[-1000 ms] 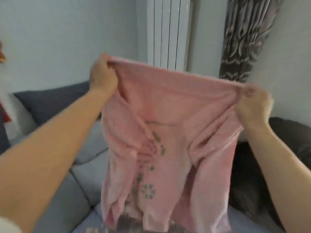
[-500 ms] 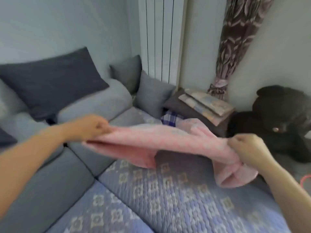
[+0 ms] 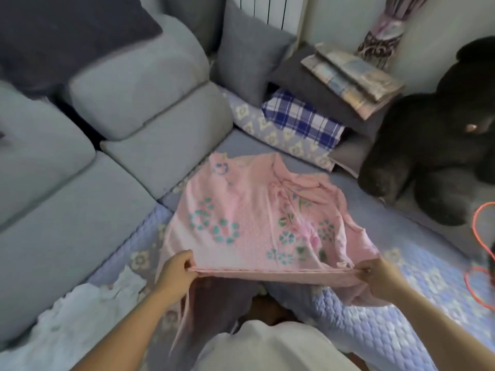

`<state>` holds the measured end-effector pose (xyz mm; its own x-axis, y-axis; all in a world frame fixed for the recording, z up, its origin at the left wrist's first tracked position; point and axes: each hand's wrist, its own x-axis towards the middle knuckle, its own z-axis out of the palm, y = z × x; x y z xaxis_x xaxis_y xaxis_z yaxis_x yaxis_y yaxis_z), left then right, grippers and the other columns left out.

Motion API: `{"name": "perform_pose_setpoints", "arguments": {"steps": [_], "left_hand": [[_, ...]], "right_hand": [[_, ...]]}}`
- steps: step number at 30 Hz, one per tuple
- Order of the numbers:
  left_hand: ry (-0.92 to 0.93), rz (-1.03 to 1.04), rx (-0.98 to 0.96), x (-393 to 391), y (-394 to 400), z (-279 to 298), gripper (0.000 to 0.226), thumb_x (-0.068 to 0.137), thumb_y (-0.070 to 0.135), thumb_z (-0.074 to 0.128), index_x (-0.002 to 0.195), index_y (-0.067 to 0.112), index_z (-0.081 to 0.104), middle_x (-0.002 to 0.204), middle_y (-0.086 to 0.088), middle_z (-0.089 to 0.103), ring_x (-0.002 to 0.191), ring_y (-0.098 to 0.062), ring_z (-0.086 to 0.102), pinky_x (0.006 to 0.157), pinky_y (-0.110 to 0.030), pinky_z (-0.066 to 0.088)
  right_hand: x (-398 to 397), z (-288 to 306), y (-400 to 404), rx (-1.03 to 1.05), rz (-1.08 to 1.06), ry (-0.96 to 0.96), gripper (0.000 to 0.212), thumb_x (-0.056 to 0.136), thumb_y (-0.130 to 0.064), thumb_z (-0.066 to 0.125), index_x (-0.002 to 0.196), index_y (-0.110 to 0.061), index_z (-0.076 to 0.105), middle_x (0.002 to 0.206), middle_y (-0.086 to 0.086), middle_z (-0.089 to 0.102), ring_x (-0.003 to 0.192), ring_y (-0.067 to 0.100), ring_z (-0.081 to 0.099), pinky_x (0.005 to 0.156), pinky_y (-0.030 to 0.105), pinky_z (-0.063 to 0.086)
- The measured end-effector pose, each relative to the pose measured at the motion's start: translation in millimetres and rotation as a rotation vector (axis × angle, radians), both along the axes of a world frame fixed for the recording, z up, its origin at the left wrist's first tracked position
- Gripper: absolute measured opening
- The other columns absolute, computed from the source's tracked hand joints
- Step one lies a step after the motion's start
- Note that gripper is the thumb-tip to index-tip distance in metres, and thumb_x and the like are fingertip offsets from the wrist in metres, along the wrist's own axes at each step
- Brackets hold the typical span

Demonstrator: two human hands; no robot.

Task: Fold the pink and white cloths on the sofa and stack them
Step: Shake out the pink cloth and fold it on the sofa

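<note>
The pink cloth [image 3: 251, 218] with teal flower prints lies spread over the quilted blue sofa cover [image 3: 375, 317], its right part still wrinkled. My left hand [image 3: 176, 271] pinches its near left corner and my right hand [image 3: 375, 277] pinches its near right corner, holding the near edge taut just above the seat. The white cloth [image 3: 80, 311] lies crumpled on the sofa at the lower left, beside my left forearm.
Grey sofa cushions [image 3: 134, 84] line the left and back. A blue plaid folded cloth [image 3: 302, 116] and a stack of folded fabrics [image 3: 351, 73] sit at the back. A large black plush bear [image 3: 434, 135] fills the right side. An orange cord [image 3: 482, 250] loops at the right edge.
The pink cloth was held up in the air, then swung down and forward. Now it lies flat on the sofa with both hands still gripping its near edge.
</note>
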<state>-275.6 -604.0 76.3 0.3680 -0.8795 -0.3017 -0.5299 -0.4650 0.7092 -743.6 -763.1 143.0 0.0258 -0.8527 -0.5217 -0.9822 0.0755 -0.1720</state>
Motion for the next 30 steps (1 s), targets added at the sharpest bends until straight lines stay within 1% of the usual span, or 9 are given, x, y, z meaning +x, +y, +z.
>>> {"name": "perform_pose_setpoints", "arguments": {"steps": [3,5,7,10,15,18,20,24,30], "left_hand": [[0.112,0.074,-0.034,-2,2,15,0.036,0.069,0.004,0.083,0.068,0.027,0.055,0.056,0.013,0.054,0.055,-0.007,0.044,0.057,-0.029,0.036],[0.133,0.014,-0.064,-14,2,34,0.03,0.072,0.007,0.08,0.069,0.022,0.055,0.057,0.011,0.054,0.056,-0.007,0.045,0.057,-0.03,0.038],[0.105,-0.101,-0.101,-35,-3,59,0.025,0.07,0.011,0.075,0.067,0.023,0.054,0.061,0.01,0.056,0.059,-0.006,0.048,0.059,-0.03,0.041],[-0.028,-0.265,-0.21,-75,-19,95,0.03,0.072,0.017,0.069,0.061,0.03,0.044,0.068,0.009,0.05,0.065,-0.009,0.047,0.062,-0.032,0.04],[-0.079,-0.217,-0.326,-107,-28,118,0.024,0.081,0.016,0.06,0.069,0.024,0.04,0.077,0.004,0.048,0.071,-0.016,0.048,0.063,-0.04,0.042],[-0.166,-0.157,-0.381,-102,-13,113,0.014,0.086,0.035,0.051,0.076,0.027,0.047,0.083,0.009,0.049,0.074,-0.014,0.049,0.061,-0.037,0.042],[-0.227,-0.063,-0.382,-98,-7,103,0.021,0.08,0.04,0.044,0.084,0.022,0.054,0.092,0.007,0.054,0.08,-0.017,0.052,0.064,-0.038,0.044],[-0.224,0.217,-0.225,-71,-13,64,0.015,0.082,0.01,0.059,0.086,0.022,0.051,0.096,0.001,0.053,0.081,-0.028,0.056,0.061,-0.036,0.039],[-0.242,0.253,-0.111,-27,-18,50,0.016,0.086,0.013,0.056,0.081,0.027,0.051,0.084,0.003,0.061,0.075,-0.027,0.06,0.061,-0.035,0.045]], "right_hand": [[1,0,7,0.06,0.082,0.074,0.04,0.089,-0.024,0.066,0.06,-0.051,0.064,0.087,-0.006,0.069,0.084,0.017,0.062,0.072,0.027,0.046],[20,23,15,0.098,0.189,0.114,0.018,0.093,-0.039,0.062,0.102,-0.052,0.069,0.111,-0.007,0.069,0.096,0.015,0.063,0.083,0.027,0.049],[53,46,22,0.037,0.287,0.11,0.041,0.093,-0.048,0.061,0.134,-0.044,0.057,0.128,-0.009,0.065,0.108,0.016,0.063,0.085,0.023,0.046],[132,85,46,-0.059,0.518,-0.125,0.067,0.083,-0.053,0.069,0.145,-0.047,0.043,0.13,-0.019,0.062,0.111,0.01,0.062,0.082,0.012,0.038],[219,75,73,-0.184,0.701,-0.278,0.05,0.077,-0.05,0.034,0.121,-0.031,0.049,0.096,0.003,0.07,0.085,0.029,0.067,0.065,0.03,0.036],[221,71,65,-0.267,0.618,-0.298,0.022,0.087,-0.028,0.05,0.105,-0.033,0.062,0.089,-0.003,0.07,0.085,0.026,0.066,0.067,0.034,0.046],[221,77,61,-0.328,0.618,-0.276,0.018,0.09,-0.031,0.049,0.101,-0.033,0.063,0.091,-0.006,0.07,0.087,0.023,0.066,0.07,0.035,0.05],[220,105,50,-0.47,0.597,-0.3,0.025,0.091,-0.032,0.05,0.108,-0.034,0.068,0.099,-0.006,0.073,0.093,0.024,0.067,0.072,0.038,0.053],[195,149,24,-0.585,0.4,-0.366,0.026,0.091,-0.014,0.059,0.108,-0.024,0.075,0.109,-0.006,0.074,0.1,0.02,0.066,0.086,0.036,0.052]]}}
